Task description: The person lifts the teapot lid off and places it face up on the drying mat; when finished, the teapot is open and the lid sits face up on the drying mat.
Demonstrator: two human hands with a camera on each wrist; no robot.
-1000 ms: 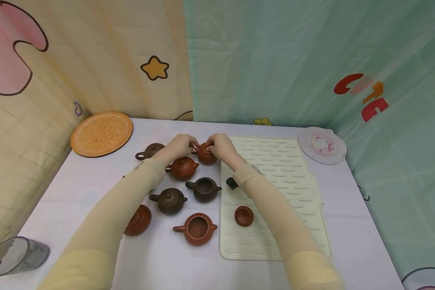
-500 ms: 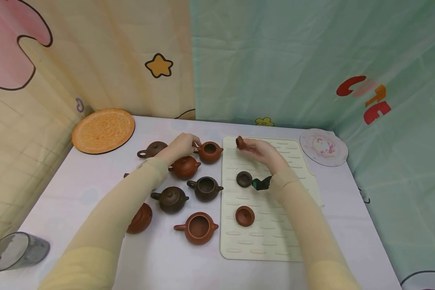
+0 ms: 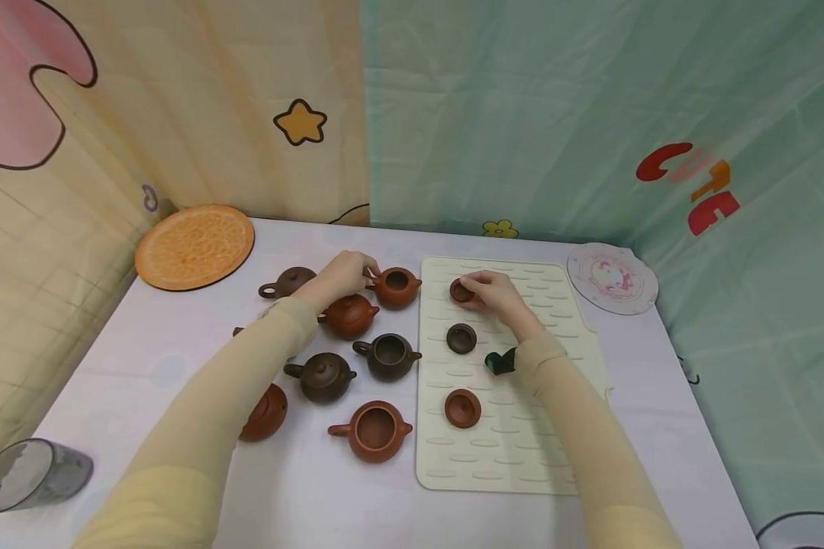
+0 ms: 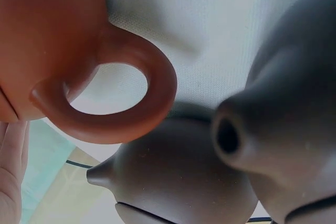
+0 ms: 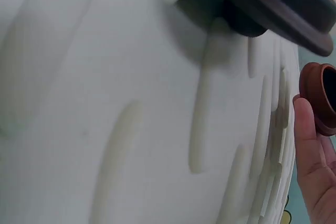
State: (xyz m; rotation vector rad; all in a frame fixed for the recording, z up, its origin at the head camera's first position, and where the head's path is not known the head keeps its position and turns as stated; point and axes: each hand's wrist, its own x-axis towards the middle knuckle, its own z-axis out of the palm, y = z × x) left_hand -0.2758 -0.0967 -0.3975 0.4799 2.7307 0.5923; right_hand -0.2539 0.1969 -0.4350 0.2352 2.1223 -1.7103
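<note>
My left hand (image 3: 346, 273) pinches the handle of a lidless reddish-brown teapot (image 3: 405, 293) at the back of the table. Over the far left part of a cream ridged mat (image 3: 542, 305), my right hand (image 3: 496, 293) holds that pot's small lid (image 3: 459, 290), hollow side up. A dark lid (image 3: 461, 338) and another reddish lid (image 3: 463, 409) lie upside down on the mat, nearer to me. In the left wrist view, a lidded red teapot (image 4: 163, 87) is close up, partly covering the left hand (image 4: 10, 177).
Left of the mat stand several teapots, among them an open dark one (image 3: 388, 358), an open red one (image 3: 375, 432) and a lidded dark one (image 3: 324, 377). A glass (image 3: 62, 476), an orange round mat (image 3: 195, 248) and a pink-patterned plate (image 3: 613, 278) sit near the table edges.
My right hand has lifted the lid off the back red teapot, carried it right and lowered it over the mat, turning it hollow side up. My left hand stays at the handle.
</note>
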